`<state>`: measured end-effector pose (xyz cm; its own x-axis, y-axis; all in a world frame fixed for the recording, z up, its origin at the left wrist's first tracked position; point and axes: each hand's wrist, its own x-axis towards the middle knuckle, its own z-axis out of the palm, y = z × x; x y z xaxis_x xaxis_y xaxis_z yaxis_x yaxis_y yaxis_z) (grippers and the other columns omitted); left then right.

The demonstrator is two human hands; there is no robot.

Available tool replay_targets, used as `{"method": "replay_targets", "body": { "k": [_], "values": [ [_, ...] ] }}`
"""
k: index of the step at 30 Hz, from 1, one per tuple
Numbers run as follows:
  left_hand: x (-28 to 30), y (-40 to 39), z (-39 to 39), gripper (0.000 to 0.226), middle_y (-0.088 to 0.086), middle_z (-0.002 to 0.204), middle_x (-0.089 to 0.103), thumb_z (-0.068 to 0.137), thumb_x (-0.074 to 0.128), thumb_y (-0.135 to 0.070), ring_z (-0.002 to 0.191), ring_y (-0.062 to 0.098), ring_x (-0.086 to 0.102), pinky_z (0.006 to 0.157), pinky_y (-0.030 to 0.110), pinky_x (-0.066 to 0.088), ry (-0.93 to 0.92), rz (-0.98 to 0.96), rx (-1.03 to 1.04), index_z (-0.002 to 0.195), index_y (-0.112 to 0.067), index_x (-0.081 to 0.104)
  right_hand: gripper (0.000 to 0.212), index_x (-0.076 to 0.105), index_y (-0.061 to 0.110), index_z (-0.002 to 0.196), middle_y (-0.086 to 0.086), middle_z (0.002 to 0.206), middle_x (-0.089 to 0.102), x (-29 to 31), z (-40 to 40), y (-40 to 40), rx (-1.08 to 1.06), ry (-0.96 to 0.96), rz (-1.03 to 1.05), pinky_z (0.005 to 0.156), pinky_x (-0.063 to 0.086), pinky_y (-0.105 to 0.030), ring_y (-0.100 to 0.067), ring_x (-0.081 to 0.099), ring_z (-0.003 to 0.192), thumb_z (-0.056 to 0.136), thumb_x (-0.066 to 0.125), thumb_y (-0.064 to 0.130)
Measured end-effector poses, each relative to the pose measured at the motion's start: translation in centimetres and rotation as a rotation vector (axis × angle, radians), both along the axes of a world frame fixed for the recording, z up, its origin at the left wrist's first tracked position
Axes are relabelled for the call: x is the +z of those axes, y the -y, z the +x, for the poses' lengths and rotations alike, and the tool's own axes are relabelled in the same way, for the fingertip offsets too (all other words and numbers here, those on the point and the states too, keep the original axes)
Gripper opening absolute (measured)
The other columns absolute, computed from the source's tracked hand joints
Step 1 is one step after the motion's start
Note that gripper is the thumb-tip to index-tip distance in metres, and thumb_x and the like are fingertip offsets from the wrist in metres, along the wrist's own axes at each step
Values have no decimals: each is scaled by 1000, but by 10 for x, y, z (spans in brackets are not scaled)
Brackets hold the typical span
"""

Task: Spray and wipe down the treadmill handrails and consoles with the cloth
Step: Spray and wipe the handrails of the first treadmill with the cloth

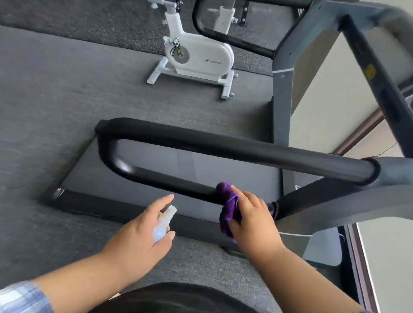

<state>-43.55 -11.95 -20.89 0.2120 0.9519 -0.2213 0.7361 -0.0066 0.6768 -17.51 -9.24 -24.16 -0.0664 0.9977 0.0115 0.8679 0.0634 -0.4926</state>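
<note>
A black looped handrail (226,149) of the treadmill crosses the middle of the view, joined to the grey frame on the right. My right hand (252,219) holds a purple cloth (228,204) wrapped against the lower bar of that handrail, close to where it meets the frame. My left hand (141,231) grips a small translucent spray bottle (164,222) just below the lower bar, its nozzle pointing up toward the rail, index finger stretched out over the top. The treadmill's second handrail (213,33) shows at the far side.
The dark treadmill deck (171,193) lies under the rail. A white exercise bike (198,53) stands on the grey gym floor beyond. The grey upright and console frame (363,58) rise on the right, next to a pale wall.
</note>
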Motion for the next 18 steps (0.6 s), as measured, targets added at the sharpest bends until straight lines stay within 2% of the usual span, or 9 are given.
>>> {"method": "replay_targets", "body": {
  "k": [2, 4, 6, 7, 9, 11, 15, 18],
  "values": [
    [0, 0, -19, 66, -20, 130, 54, 92, 60, -36, 113, 4, 52, 93, 25, 40, 18, 2, 60, 141, -54, 21, 60, 44, 38, 146, 13, 136, 55, 11, -37, 7, 123, -82, -25, 104, 31, -21, -13, 47, 123, 88, 58, 33],
    [0, 2, -42, 61, -18, 130, 54, 93, 60, -33, 113, 3, 51, 91, 22, 38, 26, 25, 125, 142, -49, 28, 57, 51, 33, 139, 14, 133, 57, 19, -79, 7, 230, -136, -45, 106, 33, -20, -10, 48, 122, 82, 56, 36],
    [-1, 5, -71, 57, -18, 125, 54, 93, 60, -30, 99, 2, 52, 81, 18, 41, 57, 43, 233, 141, -46, 34, 49, 58, 27, 127, 17, 125, 58, 25, -120, 0, 288, -183, -79, 102, 38, -21, -7, 50, 117, 78, 57, 34],
    [-1, 7, -88, 55, -18, 120, 55, 93, 61, -29, 92, 4, 53, 73, 15, 42, 86, 48, 308, 139, -45, 36, 38, 60, 26, 117, 22, 116, 58, 28, -141, -6, 308, -198, -106, 96, 40, -20, -6, 51, 111, 79, 60, 30],
    [-3, 12, -132, 51, -17, 110, 60, 92, 61, -29, 90, 5, 58, 71, 17, 43, 140, 76, 473, 134, -47, 38, 17, 53, 31, 95, 28, 93, 51, 31, -188, -19, 356, -185, -126, 82, 38, -20, -8, 51, 95, 82, 63, 26],
    [-2, 20, -185, 48, -17, 102, 62, 91, 61, -32, 89, 8, 60, 71, 25, 45, 136, 86, 593, 128, -53, 37, 24, 41, 34, 83, 20, 81, 48, 30, -243, -31, 401, -160, -152, 72, 36, -24, -13, 50, 84, 83, 65, 28],
    [14, 42, -305, 45, -20, 104, 61, 93, 57, -34, 88, 5, 57, 68, 20, 42, 67, 105, 714, 129, -52, 37, 39, 36, 34, 81, 12, 77, 47, 31, -377, -54, 469, -117, -168, 69, 35, -30, -18, 47, 82, 80, 74, 42],
    [24, 51, -404, 48, -19, 113, 60, 94, 57, -32, 88, 5, 54, 72, 23, 40, 28, 140, 734, 134, -49, 36, 31, 45, 26, 93, 4, 89, 55, 44, -485, -68, 560, -26, -142, 74, 41, -32, -25, 53, 92, 80, 71, 37]
  ]
}}
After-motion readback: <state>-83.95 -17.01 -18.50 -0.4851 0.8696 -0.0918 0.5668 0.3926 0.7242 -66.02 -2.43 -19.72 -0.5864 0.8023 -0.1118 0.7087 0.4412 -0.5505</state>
